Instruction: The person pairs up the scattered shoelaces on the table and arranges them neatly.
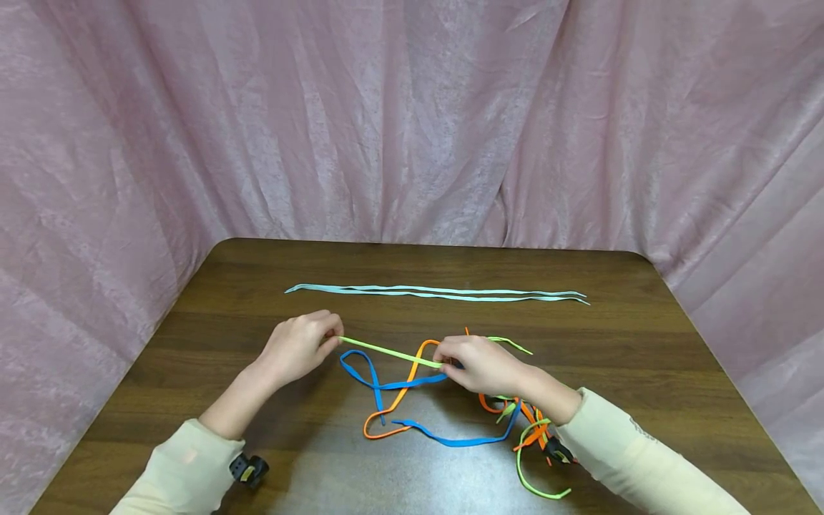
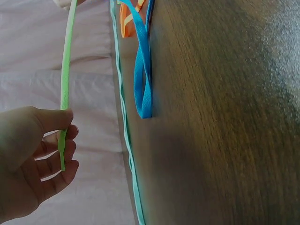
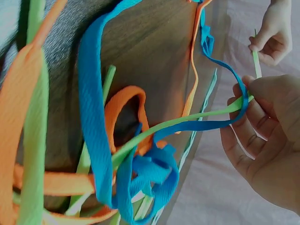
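A lime green shoelace (image 1: 389, 351) is stretched between both hands above the table. Near its tipped end, my left hand (image 1: 302, 345) pinches it between thumb and finger; in the left wrist view the tip hangs past the fingers. My right hand (image 1: 484, 366) pinches the same lace farther along. A blue shoelace (image 3: 91, 93) loops across the right fingers at that pinch and runs back into a tangle of blue, green and orange laces. An orange shoelace (image 3: 10, 122) winds through this tangle, partly hidden under the right hand and forearm in the head view.
Two mint shoelaces (image 1: 438, 292) lie straight side by side across the back of the brown wooden table (image 1: 212, 315). Pink curtains (image 1: 386, 129) hang behind and at both sides. Loose green ends curl out near the right sleeve (image 1: 618, 443).
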The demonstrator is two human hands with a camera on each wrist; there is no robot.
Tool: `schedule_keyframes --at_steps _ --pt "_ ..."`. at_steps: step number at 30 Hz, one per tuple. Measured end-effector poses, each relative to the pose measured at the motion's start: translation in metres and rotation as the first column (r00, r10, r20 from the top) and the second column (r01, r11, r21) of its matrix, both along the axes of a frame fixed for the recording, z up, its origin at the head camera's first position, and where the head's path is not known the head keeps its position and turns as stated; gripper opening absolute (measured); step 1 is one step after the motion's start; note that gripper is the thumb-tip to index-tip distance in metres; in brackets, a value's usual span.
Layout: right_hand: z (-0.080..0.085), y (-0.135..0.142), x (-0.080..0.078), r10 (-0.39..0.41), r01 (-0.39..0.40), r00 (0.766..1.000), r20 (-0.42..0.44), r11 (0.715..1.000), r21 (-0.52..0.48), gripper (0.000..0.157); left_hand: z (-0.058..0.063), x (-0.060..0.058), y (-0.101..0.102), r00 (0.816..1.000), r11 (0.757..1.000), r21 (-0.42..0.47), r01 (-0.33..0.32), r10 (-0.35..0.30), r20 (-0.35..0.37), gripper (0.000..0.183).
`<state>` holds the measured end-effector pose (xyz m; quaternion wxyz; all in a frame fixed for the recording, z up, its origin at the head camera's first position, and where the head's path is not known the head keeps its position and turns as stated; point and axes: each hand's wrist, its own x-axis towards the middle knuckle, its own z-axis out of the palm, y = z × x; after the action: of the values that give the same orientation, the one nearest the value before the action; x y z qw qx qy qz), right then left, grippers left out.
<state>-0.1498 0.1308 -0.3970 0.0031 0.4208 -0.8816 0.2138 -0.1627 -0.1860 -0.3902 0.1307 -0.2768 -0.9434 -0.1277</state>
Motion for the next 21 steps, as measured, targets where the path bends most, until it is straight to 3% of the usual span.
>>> schedule_keyframes --at_steps 14,21 --pt "0.007 0.036 0.002 -0.044 0.045 0.997 -0.056 0.999 0.01 0.001 -0.001 0.001 -0.008 1.0 1.0 0.008 -0.03 0.03 0.01 0.013" --pt "0.009 0.053 0.001 -0.083 0.081 0.995 -0.063 0.996 -0.026 0.008 -0.001 0.001 -0.012 0.999 0.999 0.013 -0.044 0.044 0.009 0.014"
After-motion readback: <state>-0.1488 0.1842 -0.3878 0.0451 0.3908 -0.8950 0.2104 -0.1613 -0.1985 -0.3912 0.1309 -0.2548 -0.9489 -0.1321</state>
